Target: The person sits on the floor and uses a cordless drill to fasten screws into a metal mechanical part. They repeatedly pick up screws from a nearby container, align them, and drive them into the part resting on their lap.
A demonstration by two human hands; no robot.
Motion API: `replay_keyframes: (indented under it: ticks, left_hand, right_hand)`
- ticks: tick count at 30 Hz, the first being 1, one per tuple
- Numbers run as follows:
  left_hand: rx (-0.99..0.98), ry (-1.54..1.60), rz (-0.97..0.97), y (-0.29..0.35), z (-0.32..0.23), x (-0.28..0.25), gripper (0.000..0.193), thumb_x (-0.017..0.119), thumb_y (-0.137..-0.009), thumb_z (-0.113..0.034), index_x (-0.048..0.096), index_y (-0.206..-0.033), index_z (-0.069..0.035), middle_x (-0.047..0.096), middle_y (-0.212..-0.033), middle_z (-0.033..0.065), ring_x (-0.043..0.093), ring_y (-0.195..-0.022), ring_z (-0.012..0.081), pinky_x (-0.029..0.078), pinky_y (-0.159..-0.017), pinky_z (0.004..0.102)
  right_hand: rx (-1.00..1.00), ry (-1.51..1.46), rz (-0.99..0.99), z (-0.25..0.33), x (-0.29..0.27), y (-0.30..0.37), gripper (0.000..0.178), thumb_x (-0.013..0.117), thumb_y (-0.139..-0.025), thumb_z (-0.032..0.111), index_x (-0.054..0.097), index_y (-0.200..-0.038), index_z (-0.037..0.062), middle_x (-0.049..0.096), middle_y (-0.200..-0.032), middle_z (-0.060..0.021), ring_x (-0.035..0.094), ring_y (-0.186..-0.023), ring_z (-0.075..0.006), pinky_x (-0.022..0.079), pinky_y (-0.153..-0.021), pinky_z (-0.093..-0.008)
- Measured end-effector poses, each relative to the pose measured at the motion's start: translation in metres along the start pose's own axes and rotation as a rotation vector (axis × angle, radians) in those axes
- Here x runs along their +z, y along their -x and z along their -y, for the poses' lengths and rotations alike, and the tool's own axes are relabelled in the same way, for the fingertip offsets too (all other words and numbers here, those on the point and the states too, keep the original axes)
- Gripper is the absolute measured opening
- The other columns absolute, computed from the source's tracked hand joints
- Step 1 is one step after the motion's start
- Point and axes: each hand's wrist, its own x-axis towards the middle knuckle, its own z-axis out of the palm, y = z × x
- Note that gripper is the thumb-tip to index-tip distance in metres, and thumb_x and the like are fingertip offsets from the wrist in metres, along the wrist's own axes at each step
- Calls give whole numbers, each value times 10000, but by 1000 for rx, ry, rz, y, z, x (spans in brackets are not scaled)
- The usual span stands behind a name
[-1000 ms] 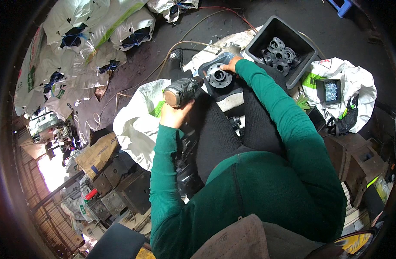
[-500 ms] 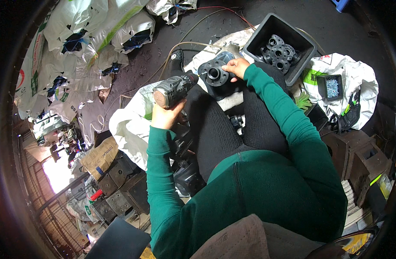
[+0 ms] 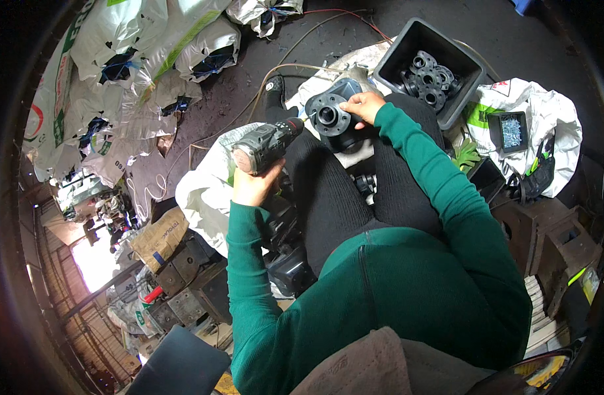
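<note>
Nearest my view, a brown fabric edge point(image 3: 374, 368) covers the bottom, and a yellow-and-black printed object point(image 3: 545, 372) sits at lower right, its lettering partly cut off. Beyond a green ribbed sweater point(image 3: 414, 283), I see the left hand point(image 3: 252, 187), its grip wrapped closed around a grey-and-black pistol-shaped power drill point(image 3: 265, 146). The thin bit points at the left rim of a dark grey round flange with a raised central hub point(image 3: 329, 116); I cannot tell whether it touches. The flange is just beyond the knees, above a dark support. The right hand point(image 3: 367, 107) has its fingertips drawn together at the flange's right edge; I cannot tell whether that grip pinches it or merely rests there.

Farther right, I see a deep black plastic bin point(image 3: 470, 82) holding similar dark parts point(image 3: 430, 82), and a small dark tray of silvery screws point(image 3: 510, 131) on a white sack with green and red print point(image 3: 555, 112). At left lies a brown paper sack point(image 3: 162, 238) with dark lettering; farther off, white plastic bags point(image 3: 144, 72) bear green stripes and printed characters.
</note>
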Motion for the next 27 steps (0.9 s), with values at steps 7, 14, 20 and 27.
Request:
replay_keyframes:
  ticks: [7,14,20,27]
  left_hand:
    - [-6,-179,39,-13,-7,10,378,722,-708,-117,607,-1049,-2,665,-943,114,644,-858,209,493,-763,318]
    - [-85,-158,111,-32,9,21,399,721,-709,-83,585,-1079,-23,645,-1000,91,614,-901,173,478,-789,310]
    - [-73,-95,135,-50,32,24,373,693,-713,-32,580,-1069,-20,642,-974,75,613,-873,173,484,-776,310]
    - [-138,81,120,-58,45,28,392,659,-729,17,536,-1101,6,637,-968,101,626,-849,177,509,-753,299]
  right_hand:
    - [-24,49,93,-9,-2,-7,313,639,-834,333,608,-804,22,540,-747,-29,522,-643,-95,515,-504,-226]
    - [-41,32,-2,-13,1,-15,364,630,-826,347,641,-850,-15,628,-808,-92,610,-619,-144,528,-520,-248]
    - [-31,169,-55,-10,6,-21,359,619,-827,352,652,-846,-5,648,-746,-89,610,-543,-139,518,-495,-258]
    - [14,246,-63,-5,7,-24,374,600,-833,377,648,-871,8,655,-753,-107,603,-486,-157,501,-507,-284]
